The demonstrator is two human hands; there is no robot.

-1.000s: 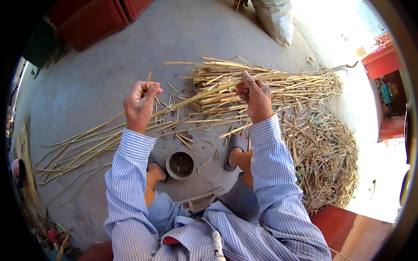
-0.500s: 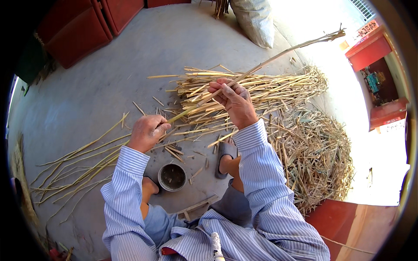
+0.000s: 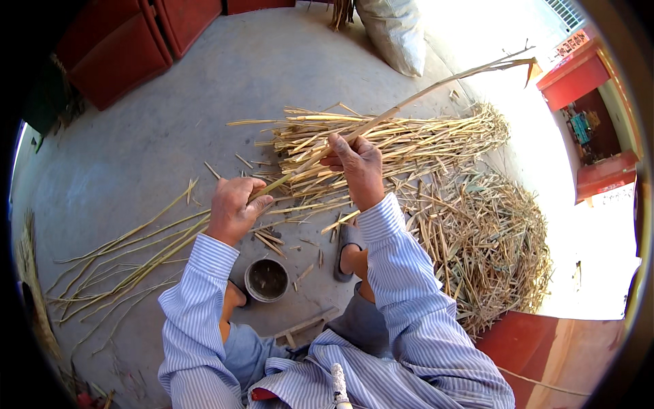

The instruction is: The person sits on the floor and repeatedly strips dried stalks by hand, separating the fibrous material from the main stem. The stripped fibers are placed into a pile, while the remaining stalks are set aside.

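Note:
A long dry plant stalk [image 3: 415, 100] runs slantwise across the middle, its frayed far end up at the right. My left hand [image 3: 235, 208] is closed round its greenish lower end. Farther up, my right hand [image 3: 357, 167] grips the same stalk, thumb along it and fingers curled beneath. Behind my right hand lies a thick bundle of yellow stalks [image 3: 436, 133] on the floor. Several long thin stalks [image 3: 153, 264] spread out to the left of my left hand. A small round bowl [image 3: 266, 298] with dark contents stands below the hands, between my feet.
A heap of dry husks and leaf scraps [image 3: 490, 245] lies at the right. Short cut pieces [image 3: 269, 243] litter the concrete floor. A pale sack [image 3: 398, 37] stands at the back, red padded furniture [image 3: 122, 58] at far left, a red cabinet [image 3: 575, 78] at far right.
My left hand has shifted slightly right and up, and my right hand a little left and down the stalk. A leaf strip now stands out at the stalk's far end.

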